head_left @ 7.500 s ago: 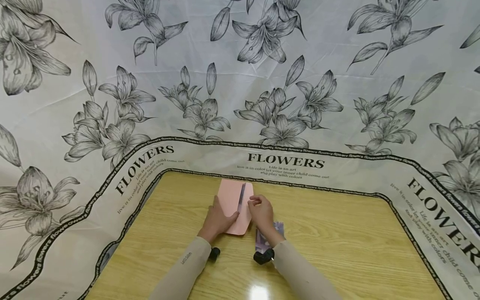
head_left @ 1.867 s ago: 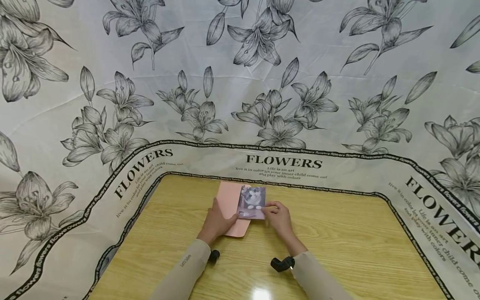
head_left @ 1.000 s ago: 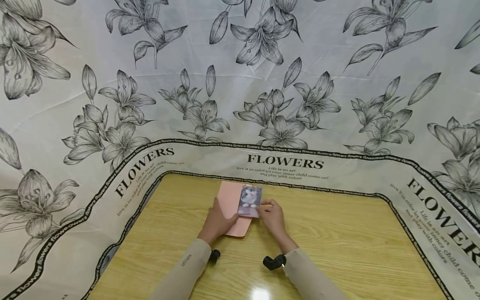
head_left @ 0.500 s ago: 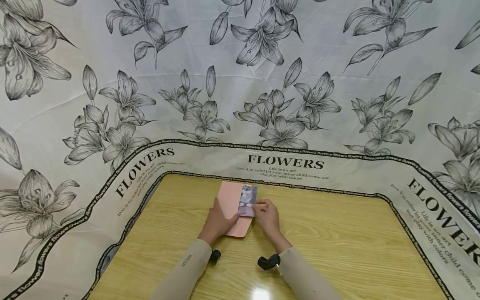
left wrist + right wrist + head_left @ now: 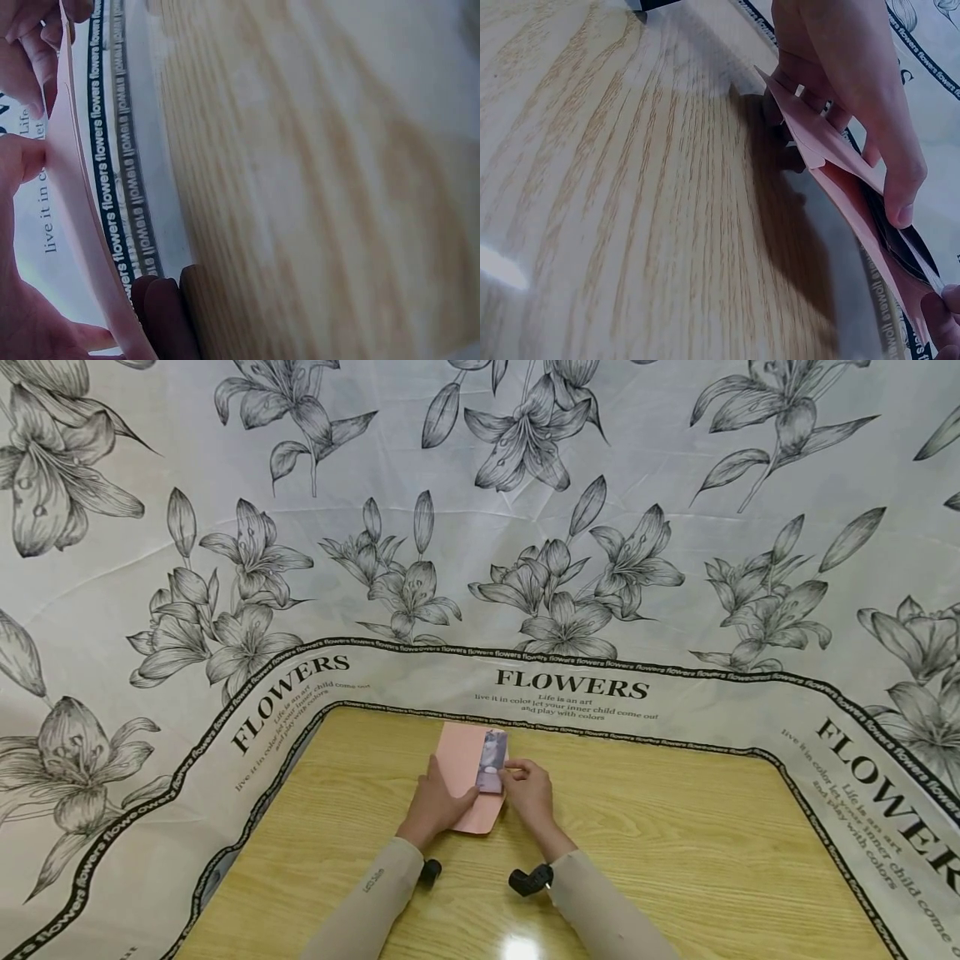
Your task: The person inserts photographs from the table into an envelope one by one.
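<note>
A pink paper envelope (image 5: 456,752) is held raised and slanted by my left hand (image 5: 433,803), thumb on its front and fingers behind. A purple-toned cat photo (image 5: 492,758) stands partly inside it, only a narrow strip showing. My right hand (image 5: 529,790) pinches the photo's right edge between thumb and fingers. In the right wrist view the envelope (image 5: 821,139) gapes along its opening, with the dark photo edges between its layers and the left thumb (image 5: 901,202) pressing there. The left wrist view shows the envelope (image 5: 75,176) edge-on between left thumb and fingers.
Beneath the hands is a wood-grain table (image 5: 675,843) with a bright light reflection near its front. A white cloth (image 5: 570,689) with flower drawings and "FLOWERS" lettering borders its back and sides. Black wrist devices (image 5: 531,880) sit at both wrists.
Earlier a photo lay on the table by the right wrist; it was picked up and brought over the envelope. Since then the right hand has moved left, sliding it further in. The left hand stays put.
</note>
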Tool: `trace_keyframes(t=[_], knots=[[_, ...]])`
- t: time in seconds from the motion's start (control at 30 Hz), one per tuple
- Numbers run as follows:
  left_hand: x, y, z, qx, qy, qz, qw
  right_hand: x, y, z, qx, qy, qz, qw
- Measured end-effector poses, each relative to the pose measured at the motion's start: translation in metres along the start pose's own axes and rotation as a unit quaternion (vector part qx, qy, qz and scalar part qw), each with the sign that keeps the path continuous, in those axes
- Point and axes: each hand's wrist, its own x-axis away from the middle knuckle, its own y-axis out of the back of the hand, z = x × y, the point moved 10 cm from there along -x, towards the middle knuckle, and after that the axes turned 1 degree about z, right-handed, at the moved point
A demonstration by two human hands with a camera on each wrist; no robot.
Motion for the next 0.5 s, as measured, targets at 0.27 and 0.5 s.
trace_keyframes(t=[0.27,0.5], knots=[[-0.002,-0.003,0.003,-0.007,-0.001,-0.002,1.0,-0.001,-0.009,0.0,0.014,-0.012,0.002,0.9998],[-0.003,-0.003,0.003,0.0,-0.002,-0.001,1.0,0.0,-0.013,0.007,0.034,-0.007,-0.001,0.9994]])
